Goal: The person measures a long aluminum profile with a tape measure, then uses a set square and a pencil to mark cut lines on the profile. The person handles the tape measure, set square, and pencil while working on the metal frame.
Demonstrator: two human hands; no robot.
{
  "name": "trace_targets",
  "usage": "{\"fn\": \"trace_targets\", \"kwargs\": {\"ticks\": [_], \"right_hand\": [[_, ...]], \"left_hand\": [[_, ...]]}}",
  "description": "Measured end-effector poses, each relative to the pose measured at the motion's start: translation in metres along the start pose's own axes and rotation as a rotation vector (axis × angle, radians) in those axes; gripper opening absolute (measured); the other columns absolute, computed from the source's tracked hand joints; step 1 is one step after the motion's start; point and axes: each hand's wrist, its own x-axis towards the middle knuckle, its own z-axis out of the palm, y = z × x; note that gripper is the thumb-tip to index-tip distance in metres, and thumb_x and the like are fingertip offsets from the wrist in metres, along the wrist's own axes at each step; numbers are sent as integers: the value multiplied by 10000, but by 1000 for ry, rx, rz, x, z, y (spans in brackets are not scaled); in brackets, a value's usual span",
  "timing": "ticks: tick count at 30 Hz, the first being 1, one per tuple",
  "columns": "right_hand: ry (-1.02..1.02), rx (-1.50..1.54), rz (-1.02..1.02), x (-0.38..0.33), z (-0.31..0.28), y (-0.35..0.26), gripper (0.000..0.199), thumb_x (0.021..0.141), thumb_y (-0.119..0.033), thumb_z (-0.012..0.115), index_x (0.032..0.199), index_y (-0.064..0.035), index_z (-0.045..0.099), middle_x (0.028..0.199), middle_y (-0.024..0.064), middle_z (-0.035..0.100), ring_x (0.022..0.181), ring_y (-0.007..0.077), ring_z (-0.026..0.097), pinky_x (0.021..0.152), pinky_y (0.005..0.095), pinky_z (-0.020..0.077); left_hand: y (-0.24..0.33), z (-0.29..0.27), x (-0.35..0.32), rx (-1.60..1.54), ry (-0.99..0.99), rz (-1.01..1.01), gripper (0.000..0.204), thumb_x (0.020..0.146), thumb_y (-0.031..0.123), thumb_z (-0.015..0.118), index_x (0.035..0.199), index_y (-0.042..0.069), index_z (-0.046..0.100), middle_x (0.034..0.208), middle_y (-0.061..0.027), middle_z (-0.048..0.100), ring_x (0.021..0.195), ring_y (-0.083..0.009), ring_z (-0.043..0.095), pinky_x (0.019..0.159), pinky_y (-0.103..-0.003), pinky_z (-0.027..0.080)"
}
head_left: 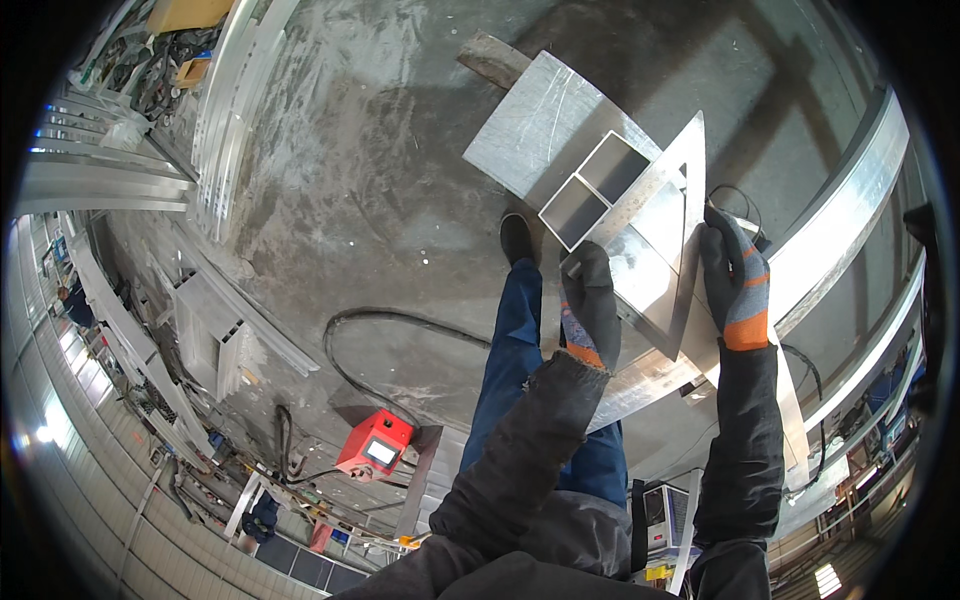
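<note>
A triangular metal frame like a large set square (688, 290) stands tilted between my gloved hands, over an aluminium profile. The profile (540, 120) is a wide box section, its open end showing two rectangular cells. My right hand (735, 275), in a dark grey glove with an orange cuff, is closed along the outer edge of the set square; its thumb is hidden. With fingers curled, my left hand (592, 305) is beside the near corner of the profile's open end, close to the set square's left corner. What its fingertips hold is hidden.
A long, broad aluminium beam (850, 220) curves through the right side. On the floor a red box with a screen (378, 442) sits by a black cable (400, 314). Long aluminium lengths (235, 110) lie at the far left. A small block (490, 58) adjoins the profile's far end.
</note>
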Motion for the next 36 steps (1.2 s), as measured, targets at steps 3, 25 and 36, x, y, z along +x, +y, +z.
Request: {"fn": "trace_targets", "kwargs": {"ticks": [3, 25, 36], "right_hand": [[1, 17, 16, 0, 1, 0, 335, 1069, -211, 575, 1350, -47, 654, 1183, 155, 734, 1106, 269, 711, 984, 385, 559], [14, 106, 238, 0, 1, -4, 281, 1026, -95, 611, 1280, -54, 723, 1035, 101, 759, 946, 174, 689, 870, 326, 556], [88, 97, 93, -4, 7, 1, 290, 1025, -113, 626, 1295, -57, 714, 1069, 105, 766, 966, 181, 710, 873, 321, 563]], "left_hand": [[4, 0, 1, 141, -8, 5, 334, 1072, 345, 587, 1249, 65, 550, 1203, -44, 550, 1102, -134, 513, 982, -324, 443], [4, 15, 1, 106, 100, 83, 238, 1050, 283, 609, 1168, 77, 589, 1138, -17, 570, 1081, -140, 524, 981, -345, 452], [1, 12, 3, 132, 121, 37, 242, 1045, 274, 610, 1178, 73, 584, 1128, -24, 576, 1068, -137, 534, 962, -347, 467]]}}
